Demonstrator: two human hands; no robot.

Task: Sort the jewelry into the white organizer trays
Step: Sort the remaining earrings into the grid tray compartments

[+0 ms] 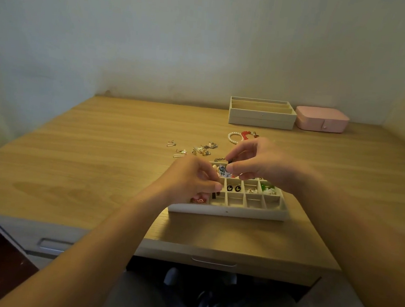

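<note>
Right hand (257,164): thumb and forefinger pinch a small dark piece (229,160) with a thin chain (219,159) trailing to its left, held over the far edge of the grid tray (228,211). Left hand (194,177): fingers curled tight, tips against a blue-and-white patterned piece (223,170) between the two hands; can't tell if it actually grips it.

Both hands cover the tray's far row and left columns.

Visible cells: pair of black round earrings (233,188), small gold-white bits (252,190), green and white pieces (268,189), a pink-red item (200,199) at near left under the left hand.

Still unsorted on the desk (97,155):
- loose hook earrings (192,150) just beyond the tray
- pearl bracelet (234,137) and a red piece (245,134) behind the right hand

By the back wall: long-slot white tray (262,114), with a pink box (322,119) just beside it.
</note>
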